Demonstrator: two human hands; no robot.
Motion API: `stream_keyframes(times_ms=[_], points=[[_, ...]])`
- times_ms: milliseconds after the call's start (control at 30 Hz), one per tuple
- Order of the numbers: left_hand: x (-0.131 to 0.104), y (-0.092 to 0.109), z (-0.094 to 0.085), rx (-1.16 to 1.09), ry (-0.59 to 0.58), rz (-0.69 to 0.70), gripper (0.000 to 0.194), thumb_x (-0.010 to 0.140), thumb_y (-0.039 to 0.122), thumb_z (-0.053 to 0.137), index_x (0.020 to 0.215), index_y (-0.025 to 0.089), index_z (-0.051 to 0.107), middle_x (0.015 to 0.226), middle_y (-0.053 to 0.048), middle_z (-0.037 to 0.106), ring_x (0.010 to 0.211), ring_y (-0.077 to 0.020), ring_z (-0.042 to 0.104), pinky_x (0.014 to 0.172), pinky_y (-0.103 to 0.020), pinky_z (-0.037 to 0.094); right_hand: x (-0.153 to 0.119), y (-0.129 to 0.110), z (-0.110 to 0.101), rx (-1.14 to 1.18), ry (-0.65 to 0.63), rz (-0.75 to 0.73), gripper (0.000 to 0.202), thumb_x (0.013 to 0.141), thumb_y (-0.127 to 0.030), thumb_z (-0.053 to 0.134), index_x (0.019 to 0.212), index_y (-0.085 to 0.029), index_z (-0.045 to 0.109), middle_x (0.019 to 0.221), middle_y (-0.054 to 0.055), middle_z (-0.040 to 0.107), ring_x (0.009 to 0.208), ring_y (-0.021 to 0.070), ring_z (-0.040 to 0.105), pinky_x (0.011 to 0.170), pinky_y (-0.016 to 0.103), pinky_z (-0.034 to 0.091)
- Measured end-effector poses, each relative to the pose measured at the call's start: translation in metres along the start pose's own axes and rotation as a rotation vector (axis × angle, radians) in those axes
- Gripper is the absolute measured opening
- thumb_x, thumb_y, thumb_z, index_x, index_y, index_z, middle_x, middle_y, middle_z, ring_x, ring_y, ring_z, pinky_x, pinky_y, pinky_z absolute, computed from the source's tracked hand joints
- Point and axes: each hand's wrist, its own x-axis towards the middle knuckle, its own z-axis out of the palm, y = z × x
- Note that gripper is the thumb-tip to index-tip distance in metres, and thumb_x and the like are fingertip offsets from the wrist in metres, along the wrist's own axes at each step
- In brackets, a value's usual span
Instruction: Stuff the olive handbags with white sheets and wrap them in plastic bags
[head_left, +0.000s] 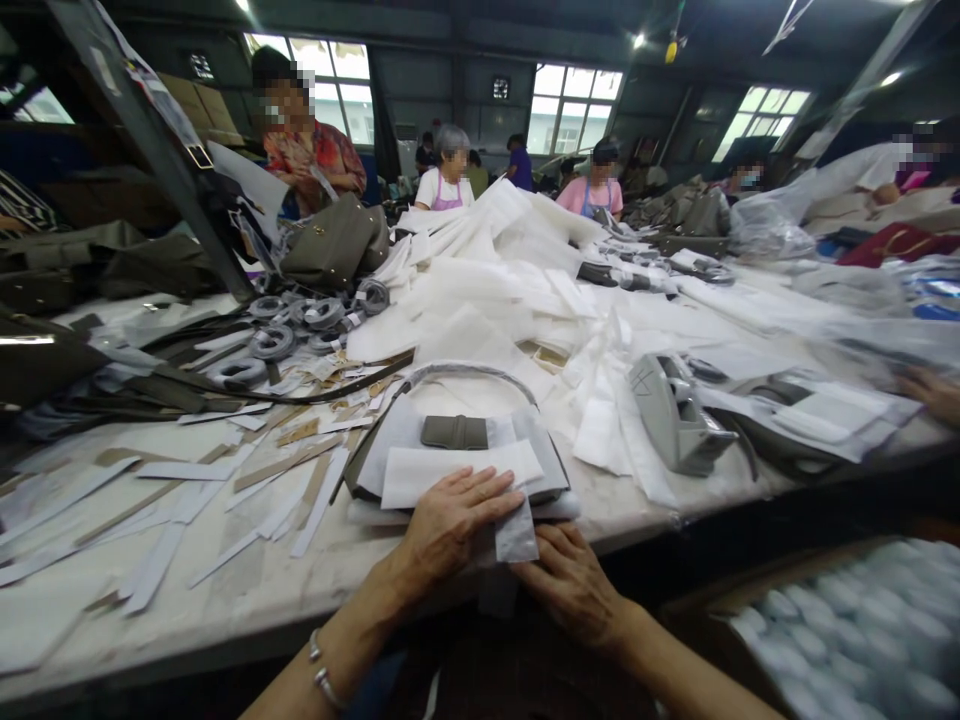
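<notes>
A dark olive handbag (559, 468) lies on the table in front of me, its curved handle (480, 372) wrapped and pointing away. White wrapping covers its front around a small olive flap (442, 432). Across the lower front rests a white foam sheet (416, 478). My left hand (457, 515) lies flat over this sheet, fingers stretched out. From under those fingers a translucent strip (517, 535) hangs toward the bag's near edge. My right hand (570, 580) is at that edge, its fingers curled and its thumb against the strip's lower corner. Its fingertips are partly hidden.
Paper strips (161, 565) are scattered at left, beside wrapped coils (322, 312). White foam sheets (480, 270) pile up behind the bag. A grey tape dispenser (679, 415) stands at right. Below the table edge sits a box of white rolls (862, 630). A co-worker's hand (930, 395) reaches in at far right.
</notes>
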Motion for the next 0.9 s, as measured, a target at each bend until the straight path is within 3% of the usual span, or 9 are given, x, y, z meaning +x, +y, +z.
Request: stream_keyframes(times_ms=[133, 300, 433, 600, 733, 900], points=[[0.001, 0.002, 0.001, 0.049, 0.016, 0.009, 0.052, 0.089, 0.010, 0.049, 0.137, 0.030, 0.051, 0.141, -0.003, 0.054, 0.130, -0.0211, 0.051, 0.108, -0.043, 0.042, 0.011, 0.001, -0.004, 0.154, 0.104, 0.075, 0.024, 0.093, -0.012, 0.050, 0.106, -0.025, 0.067, 0.091, 0.004, 0.072, 0.088, 0.0209, 0.064, 0.076, 0.036, 0.049], [0.001, 0.002, 0.004, 0.087, 0.037, 0.008, 0.057, 0.088, 0.005, 0.045, 0.139, 0.029, 0.049, 0.141, -0.002, 0.055, 0.129, -0.0205, 0.053, 0.107, -0.043, 0.044, 0.004, -0.002, -0.024, 0.398, 0.110, 0.162, 0.020, 0.091, -0.008, 0.048, 0.092, -0.021, 0.063, 0.084, 0.004, 0.070, 0.084, 0.0190, 0.065, 0.076, 0.034, 0.053], [0.000, 0.003, 0.008, 0.125, 0.063, 0.030, 0.048, 0.093, 0.011, 0.045, 0.138, 0.027, 0.050, 0.139, -0.003, 0.057, 0.128, -0.0207, 0.054, 0.105, -0.042, 0.045, 0.006, -0.002, -0.036, 0.294, 0.150, 0.140, 0.023, 0.089, -0.004, 0.048, 0.096, -0.020, 0.063, 0.089, 0.005, 0.072, 0.091, 0.0198, 0.066, 0.084, 0.037, 0.054], [0.000, 0.005, 0.013, 0.126, 0.097, 0.021, 0.041, 0.094, 0.019, 0.051, 0.134, 0.024, 0.054, 0.139, -0.005, 0.057, 0.128, -0.0223, 0.054, 0.107, -0.042, 0.043, 0.033, 0.002, -0.038, 0.116, 0.150, -0.091, 0.022, 0.091, -0.006, 0.047, 0.097, -0.017, 0.064, 0.110, 0.010, 0.072, 0.121, 0.0241, 0.059, 0.106, 0.046, 0.046], [0.001, 0.005, 0.012, 0.036, 0.120, -0.011, 0.044, 0.090, 0.013, 0.047, 0.132, 0.024, 0.054, 0.135, -0.005, 0.061, 0.126, -0.0197, 0.056, 0.107, -0.041, 0.043, 0.033, 0.004, -0.036, 0.143, 0.129, -0.091, 0.025, 0.092, -0.004, 0.043, 0.101, -0.015, 0.063, 0.104, 0.012, 0.074, 0.114, 0.0213, 0.064, 0.106, 0.043, 0.049], [0.003, 0.007, -0.003, -0.258, 0.123, -0.150, 0.036, 0.092, 0.013, 0.042, 0.122, 0.023, 0.058, 0.130, -0.003, 0.064, 0.123, -0.0157, 0.058, 0.110, -0.039, 0.040, 0.019, 0.005, -0.034, 0.168, 0.094, -0.089, 0.026, 0.092, -0.005, 0.040, 0.101, -0.016, 0.062, 0.103, 0.012, 0.074, 0.103, 0.0192, 0.069, 0.101, 0.041, 0.052]])
